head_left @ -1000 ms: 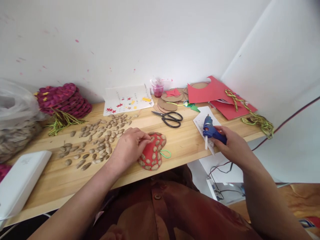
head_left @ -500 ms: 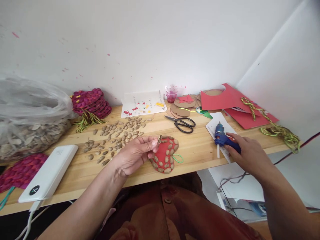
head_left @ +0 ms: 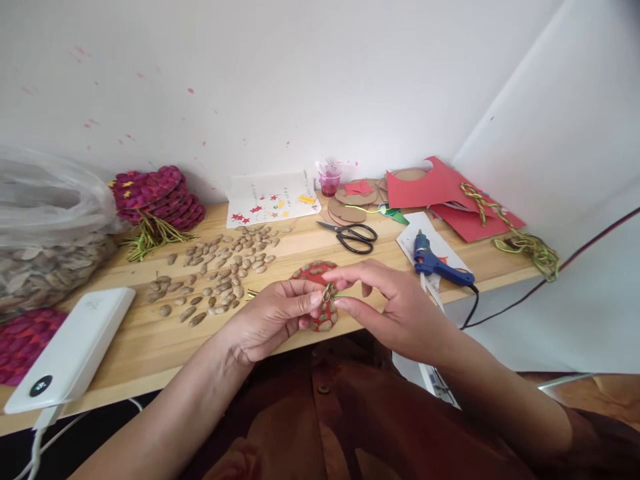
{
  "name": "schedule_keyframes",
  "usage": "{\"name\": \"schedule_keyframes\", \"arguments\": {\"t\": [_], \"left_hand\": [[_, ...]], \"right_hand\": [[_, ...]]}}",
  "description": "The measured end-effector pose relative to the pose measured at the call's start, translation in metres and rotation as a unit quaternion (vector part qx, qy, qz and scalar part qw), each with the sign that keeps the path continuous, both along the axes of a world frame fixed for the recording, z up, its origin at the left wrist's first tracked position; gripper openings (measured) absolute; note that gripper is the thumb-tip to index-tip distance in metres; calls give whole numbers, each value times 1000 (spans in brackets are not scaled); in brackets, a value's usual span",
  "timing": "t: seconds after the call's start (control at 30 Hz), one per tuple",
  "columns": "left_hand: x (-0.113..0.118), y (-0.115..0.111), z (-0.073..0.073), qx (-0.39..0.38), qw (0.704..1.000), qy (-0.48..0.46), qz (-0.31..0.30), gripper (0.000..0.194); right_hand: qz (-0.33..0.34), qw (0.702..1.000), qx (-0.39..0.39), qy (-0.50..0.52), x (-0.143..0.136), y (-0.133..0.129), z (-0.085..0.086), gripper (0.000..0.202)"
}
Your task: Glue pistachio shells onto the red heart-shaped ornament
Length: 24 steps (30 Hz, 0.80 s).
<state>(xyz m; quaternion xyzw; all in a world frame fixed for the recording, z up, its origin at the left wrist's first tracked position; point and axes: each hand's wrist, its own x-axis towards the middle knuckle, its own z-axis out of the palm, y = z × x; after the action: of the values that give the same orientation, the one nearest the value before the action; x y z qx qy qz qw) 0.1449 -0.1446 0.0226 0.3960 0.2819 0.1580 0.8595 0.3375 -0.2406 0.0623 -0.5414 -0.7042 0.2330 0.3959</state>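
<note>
Between finger and thumb my left hand [head_left: 280, 313] pinches a small peanut shell [head_left: 328, 292] above the red heart-shaped piece [head_left: 316, 275]. My right hand [head_left: 395, 307] is at the shell's right side, thumb and forefinger apart around it; whether they touch it is hard to tell. Shells are stuck around the red piece, which both hands partly cover. The blue glue gun [head_left: 440, 267] lies on white paper [head_left: 413, 230] to the right. Loose peanut shells [head_left: 225, 273] are spread to the left of my hands.
Black scissors [head_left: 356, 238] lie behind the hands. Further back are a star-covered sheet [head_left: 295, 212], a pink cup [head_left: 329, 181], red card [head_left: 415, 193] and yarn [head_left: 530, 253]. On the left are a power bank [head_left: 75, 347], a plastic bag [head_left: 45, 260] and stacked purple pieces [head_left: 160, 193].
My right hand has let go of the glue gun, which now lies on the paper, and has moved left to the shell in my left hand. The view has shifted slightly.
</note>
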Motion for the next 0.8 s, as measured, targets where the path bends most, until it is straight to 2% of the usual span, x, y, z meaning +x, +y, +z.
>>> {"name": "schedule_keyframes", "arguments": {"t": [0.17, 0.27, 0.43, 0.53, 0.8], "left_hand": [[-7, -3, -4, 6, 1000, 9, 8, 30], [-9, -4, -7, 19, 999, -4, 28, 27], [-8, -11, -11, 101, 991, -10, 88, 21], [-8, -16, -16, 161, 976, -5, 147, 19], [-13, -20, -26, 266, 930, 35, 250, 20]], "right_hand": [[4, 987, -83, 140, -14, 10, -8, 11], [-7, 956, -150, 251, -17, 13, -12, 3], [-46, 906, -187, 377, -23, 21, -22, 12], [-65, 883, -203, 418, -29, 24, -27, 13], [-90, 854, -254, 445, -43, 28, -26, 18]]}}
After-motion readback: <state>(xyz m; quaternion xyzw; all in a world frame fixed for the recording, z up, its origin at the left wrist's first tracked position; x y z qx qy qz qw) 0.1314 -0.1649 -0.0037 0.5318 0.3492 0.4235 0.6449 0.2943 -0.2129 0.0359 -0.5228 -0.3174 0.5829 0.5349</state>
